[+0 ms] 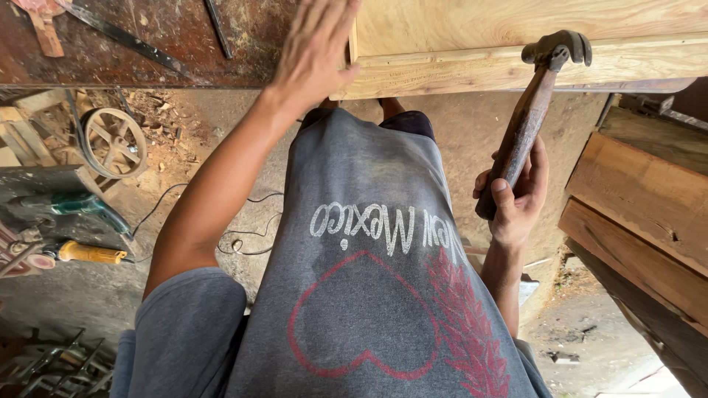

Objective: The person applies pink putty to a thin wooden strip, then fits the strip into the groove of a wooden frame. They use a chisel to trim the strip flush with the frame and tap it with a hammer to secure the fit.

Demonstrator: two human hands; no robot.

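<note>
Grey shirt (369,295) nearest. Pale board (516,44) on bench (147,44) edge: stiff, likely heavy. Left hand (313,51) flat, open, pressing board's corner. Right hand (516,195) closed round hammer (527,121) handle's end; head-heavy, head touching board's edge.

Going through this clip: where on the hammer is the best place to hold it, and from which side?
Low on the wooden handle, as the right hand grips the hammer now, coming from below: the handle slants up to the metal head by the pale board, which the left hand touches.
</note>
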